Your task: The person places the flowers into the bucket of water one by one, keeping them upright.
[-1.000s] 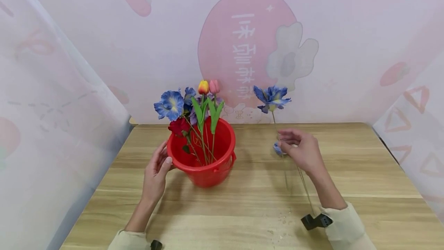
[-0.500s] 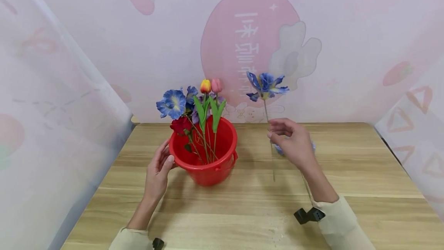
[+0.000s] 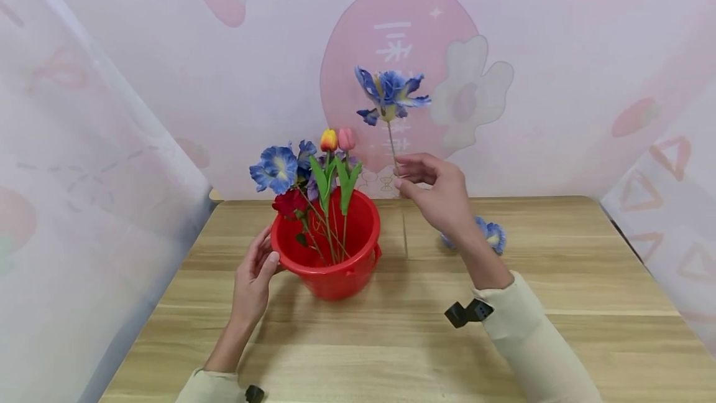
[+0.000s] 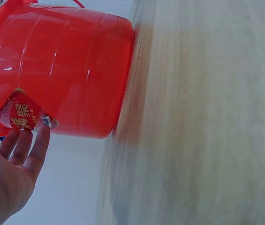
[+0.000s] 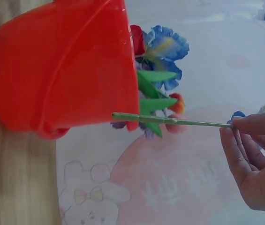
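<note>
A red plastic bucket [image 3: 335,282] stands upright on the table. Inside it lean several artificial flowers: a blue iris [image 3: 274,168], a red rose [image 3: 289,203], a yellow-orange tulip [image 3: 329,140] and a pink tulip [image 3: 346,138]. My left hand [image 3: 253,282] touches the bucket's left side with fairly straight fingers, beside its label [image 4: 22,111]. To the right of the bucket and higher, my right hand [image 3: 439,194] pinches the stem of another blue iris [image 3: 390,92] between thumb and fingertips. The bloom points up, and the stem's lower end [image 5: 123,116] hangs free near the bucket's rim.
Another blue flower [image 3: 495,236] lies on the wooden table [image 3: 358,359] behind my right forearm, partly hidden by it. A pale printed backdrop [image 3: 268,67] rises behind the table and along both sides.
My right hand has lifted the blue iris and carried it left, closer to the bucket. The flower lying on the table has come more into sight. The left hand and bucket stay put.
</note>
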A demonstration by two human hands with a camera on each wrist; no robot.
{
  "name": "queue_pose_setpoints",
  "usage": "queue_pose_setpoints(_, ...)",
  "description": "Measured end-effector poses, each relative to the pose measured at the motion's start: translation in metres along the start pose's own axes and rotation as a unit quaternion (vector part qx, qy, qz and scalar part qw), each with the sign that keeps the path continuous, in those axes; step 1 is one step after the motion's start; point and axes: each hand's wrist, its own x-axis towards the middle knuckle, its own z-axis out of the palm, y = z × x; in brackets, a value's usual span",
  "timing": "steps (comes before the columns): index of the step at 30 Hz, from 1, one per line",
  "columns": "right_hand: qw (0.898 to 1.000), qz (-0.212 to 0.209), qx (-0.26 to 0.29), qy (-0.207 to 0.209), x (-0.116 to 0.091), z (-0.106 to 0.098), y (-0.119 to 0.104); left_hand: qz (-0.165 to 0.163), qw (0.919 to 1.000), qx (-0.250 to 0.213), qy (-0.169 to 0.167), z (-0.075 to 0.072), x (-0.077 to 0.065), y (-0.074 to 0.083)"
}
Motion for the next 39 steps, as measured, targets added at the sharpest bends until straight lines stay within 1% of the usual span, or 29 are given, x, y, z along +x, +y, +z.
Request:
queue_pose_setpoints(4, 1.0, -0.015, 0.012, -0.002, 0.009, 0.011, -0.007, -0.003, 1.0, 0.0, 0.0, 0.0, 0.0, -0.001)
queue_pose_setpoints(11, 0.999, -0.011, 0.031, -0.01, 0.024, 0.036, -0.018, -0.007, 1.0, 0.005, 0.003, 0.0, 0.0, -0.001)
queue_pose_setpoints(16, 0.999, -0.009, 0.042, -0.016, 0.033, 0.054, -0.014, -0.011, 0.9999, 0.011, 0.004, -0.001, 0.0, -0.001)
queue_pose_setpoints(21, 0.999, -0.013, 0.046, -0.017, 0.041, 0.067, -0.009, -0.01, 0.9999, 0.012, 0.002, -0.001, 0.0, 0.0)
queue_pose_setpoints(24, 0.999, -0.013, 0.042, -0.018, 0.044, 0.074, -0.009, -0.008, 0.9999, 0.007, 0.0, -0.001, 0.0, 0.0)
queue_pose_setpoints(26, 0.999, -0.006, 0.036, -0.023, 0.046, 0.079, -0.008, -0.007, 1.0, 0.005, -0.001, -0.001, 0.0, 0.0)
queue_pose_setpoints(30, 0.999, 0.004, 0.009, -0.039, 0.048, 0.089, -0.005, -0.008, 0.9999, 0.009, 0.0, -0.001, -0.001, 0.001)
queue_pose_setpoints(36, 0.998, -0.011, -0.009, -0.058, 0.049, 0.099, 0.005, -0.01, 0.9999, 0.014, 0.0, -0.001, 0.0, 0.0)
queue_pose_setpoints(39, 0.998, -0.006, -0.024, -0.063, 0.048, 0.102, 0.011, -0.011, 0.9998, 0.014, 0.0, -0.001, 0.0, 0.001)
